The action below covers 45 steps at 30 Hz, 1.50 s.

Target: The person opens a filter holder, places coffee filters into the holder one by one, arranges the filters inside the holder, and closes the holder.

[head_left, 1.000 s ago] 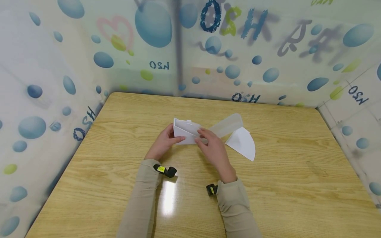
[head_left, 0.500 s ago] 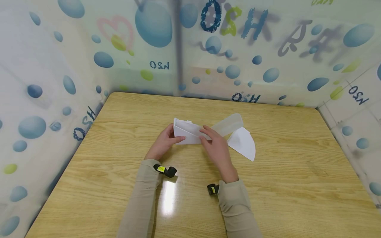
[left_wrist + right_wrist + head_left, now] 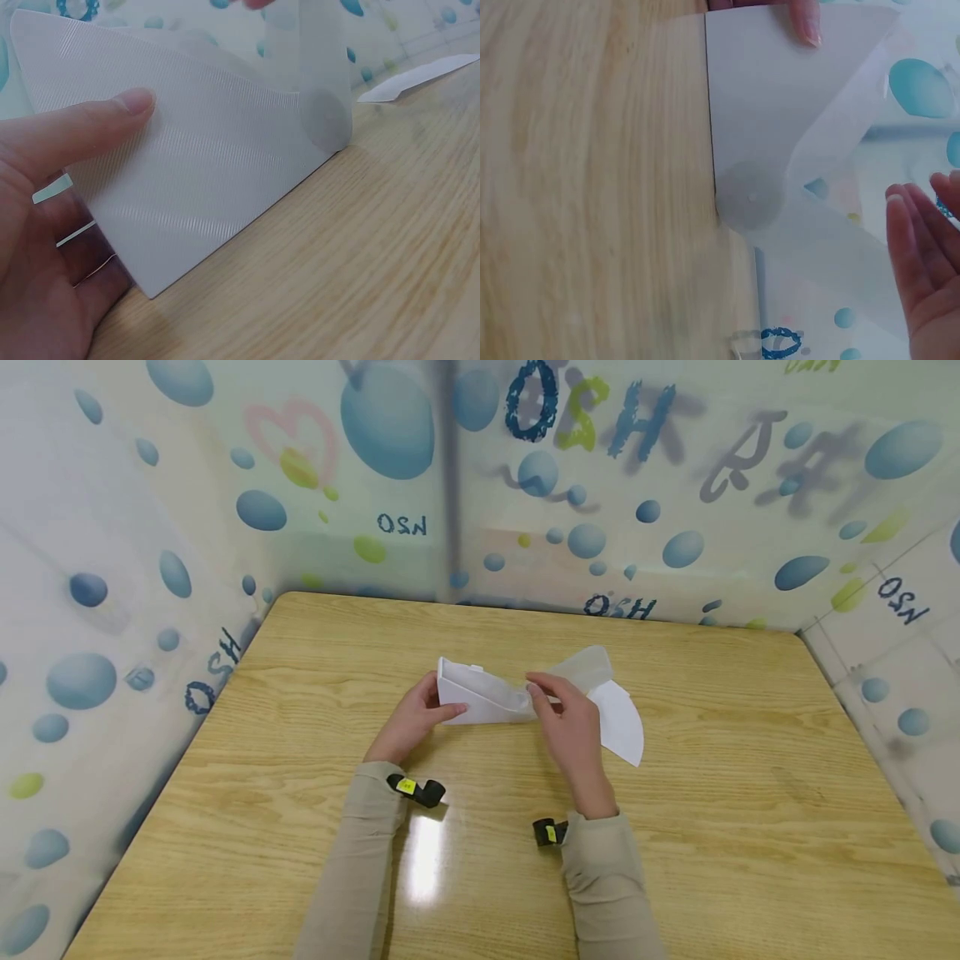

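My left hand (image 3: 408,722) grips the left end of a white, wedge-shaped plastic holder (image 3: 483,706). Its thumb lies on the ribbed front wall, and the other fingers are around the end, partly hidden. The holder stands on its long edge on the table, hollow along the top. At its low right end a round, translucent disc (image 3: 750,196) overlaps the wall. From there a translucent strip (image 3: 588,668) slants up to the right. My right hand (image 3: 573,722) hovers by that end, fingers bent loosely near the strip, with nothing visible between them in the right wrist view.
A white fan-shaped piece (image 3: 622,727) lies right of the holder, partly behind my right hand. Both sit on a wood-grain table (image 3: 750,777). A patterned wall (image 3: 637,552) rises behind the table's far edge, with more at both sides.
My right hand has shifted right along the holder, from its middle to its right end, uncovering more of the front wall. The left hand, holder and fan-shaped piece stay in place.
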Each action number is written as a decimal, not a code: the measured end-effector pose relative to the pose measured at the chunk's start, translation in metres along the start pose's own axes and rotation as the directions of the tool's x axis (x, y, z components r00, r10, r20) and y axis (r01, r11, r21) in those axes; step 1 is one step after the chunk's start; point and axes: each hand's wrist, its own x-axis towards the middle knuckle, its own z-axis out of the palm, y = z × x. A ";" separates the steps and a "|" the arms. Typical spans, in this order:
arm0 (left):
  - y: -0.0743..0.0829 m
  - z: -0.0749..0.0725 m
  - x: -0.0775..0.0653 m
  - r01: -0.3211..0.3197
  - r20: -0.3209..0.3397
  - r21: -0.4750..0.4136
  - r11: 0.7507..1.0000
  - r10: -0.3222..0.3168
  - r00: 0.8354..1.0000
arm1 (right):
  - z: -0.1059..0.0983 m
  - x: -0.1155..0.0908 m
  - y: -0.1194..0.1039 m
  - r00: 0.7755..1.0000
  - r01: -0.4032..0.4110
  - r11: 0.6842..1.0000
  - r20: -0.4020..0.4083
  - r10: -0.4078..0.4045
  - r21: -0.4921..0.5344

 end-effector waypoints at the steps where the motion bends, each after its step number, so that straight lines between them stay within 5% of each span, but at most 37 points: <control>1: 0.000 0.000 0.000 0.000 0.000 0.000 1.000 0.000 1.000 | -0.002 0.000 0.000 1.000 0.005 1.000 -0.012 -0.005 0.013; 17: 0.000 0.000 -0.001 0.021 0.003 -0.008 1.000 -0.021 1.000 | -0.031 0.001 0.015 0.954 -0.034 0.975 -0.282 0.098 0.221; 26: 0.019 0.001 -0.009 0.038 0.027 -0.048 0.998 -0.037 0.999 | -0.042 -0.002 -0.001 0.948 -0.084 0.951 -0.270 0.167 0.296; 36: 0.002 0.000 -0.002 0.022 0.014 -0.027 0.999 -0.022 1.000 | -0.047 -0.002 0.002 0.946 -0.105 0.934 -0.255 0.199 0.341; 45: 0.003 0.000 -0.003 0.025 0.016 -0.029 0.999 -0.025 1.000 | -0.056 -0.002 0.010 0.920 -0.189 0.928 -0.272 0.282 0.321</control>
